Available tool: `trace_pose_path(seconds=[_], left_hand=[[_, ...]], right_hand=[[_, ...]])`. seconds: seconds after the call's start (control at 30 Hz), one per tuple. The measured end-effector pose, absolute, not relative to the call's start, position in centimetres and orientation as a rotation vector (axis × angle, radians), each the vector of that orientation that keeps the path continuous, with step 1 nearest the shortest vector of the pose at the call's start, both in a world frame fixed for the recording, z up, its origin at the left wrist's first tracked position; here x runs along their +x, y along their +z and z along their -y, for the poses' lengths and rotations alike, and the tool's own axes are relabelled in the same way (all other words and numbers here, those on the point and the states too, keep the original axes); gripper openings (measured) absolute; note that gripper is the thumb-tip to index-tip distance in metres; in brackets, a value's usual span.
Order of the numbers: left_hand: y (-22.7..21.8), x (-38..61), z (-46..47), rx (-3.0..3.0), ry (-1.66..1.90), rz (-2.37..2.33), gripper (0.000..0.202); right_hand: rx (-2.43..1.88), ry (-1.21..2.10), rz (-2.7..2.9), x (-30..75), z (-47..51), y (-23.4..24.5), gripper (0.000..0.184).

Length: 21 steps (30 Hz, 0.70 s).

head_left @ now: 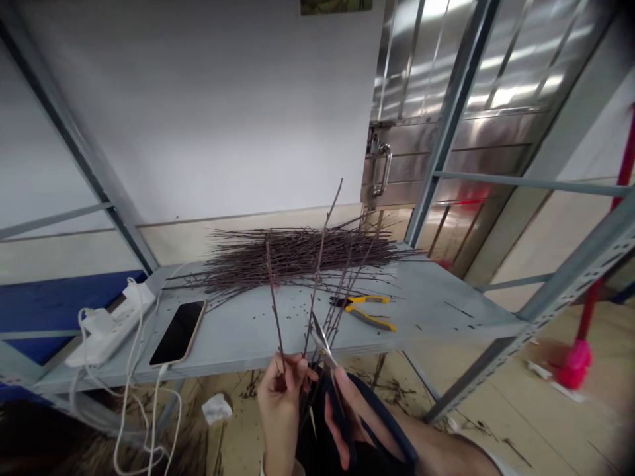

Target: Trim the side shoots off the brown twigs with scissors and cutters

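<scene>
Left hand (280, 403) holds twigs (322, 264) upright; right hand's (347, 416) scissors (323, 345) point up.

We log this as a makeshift workshop set up in a storeroom. The work surface is a grey steel shelf (436, 297) of a slotted-angle rack (570, 284), not a proper bench. Along its back edge lies a heap of thin dark twigs (297, 254). Near the front edge lie yellow-handled pliers (367, 311), with scissors (325, 347) in use just off that edge. At the left end sit a phone (178, 332) and a white power strip (112, 324) with trailing cables. Trimmings (391, 387) litter the bare floor. Behind are a plain white wall (198, 99) and a stainless-steel door (446, 99) with a pull handle.
</scene>
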<state>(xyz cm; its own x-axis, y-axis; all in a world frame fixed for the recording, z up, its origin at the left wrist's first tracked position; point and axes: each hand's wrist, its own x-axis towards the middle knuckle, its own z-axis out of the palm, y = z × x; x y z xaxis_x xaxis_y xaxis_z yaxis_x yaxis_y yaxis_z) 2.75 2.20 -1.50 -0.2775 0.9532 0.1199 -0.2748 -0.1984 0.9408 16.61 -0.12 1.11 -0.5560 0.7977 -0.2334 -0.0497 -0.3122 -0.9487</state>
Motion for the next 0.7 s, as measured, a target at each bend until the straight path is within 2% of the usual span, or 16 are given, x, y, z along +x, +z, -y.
trace_pose_path(seconds=[0.17, 0.37, 0.6, 0.7], left_hand=[[-0.9, 2.8, -1.9, 0.961, 1.647, -1.114, 0.041], [-0.7, 2.6, -1.7, 0.928, 1.654, -1.084, 0.044], [-1.0, 2.2, -1.8, 0.874, 1.693, -1.01, 0.048], [-0.7, 1.9, -1.9, 0.795, 1.7, -1.004, 0.048]], right_hand=[[-1.057, 1.85, 1.412, 16.3, 0.5, 2.2, 0.058], [-1.185, 1.556, 1.651, 16.3, 0.4, 2.6, 0.052], [-1.147, 1.765, 1.458, 16.6, 0.6, 1.8, 0.06], [-1.121, 1.667, 1.433, 17.2, 0.5, 1.8, 0.057]])
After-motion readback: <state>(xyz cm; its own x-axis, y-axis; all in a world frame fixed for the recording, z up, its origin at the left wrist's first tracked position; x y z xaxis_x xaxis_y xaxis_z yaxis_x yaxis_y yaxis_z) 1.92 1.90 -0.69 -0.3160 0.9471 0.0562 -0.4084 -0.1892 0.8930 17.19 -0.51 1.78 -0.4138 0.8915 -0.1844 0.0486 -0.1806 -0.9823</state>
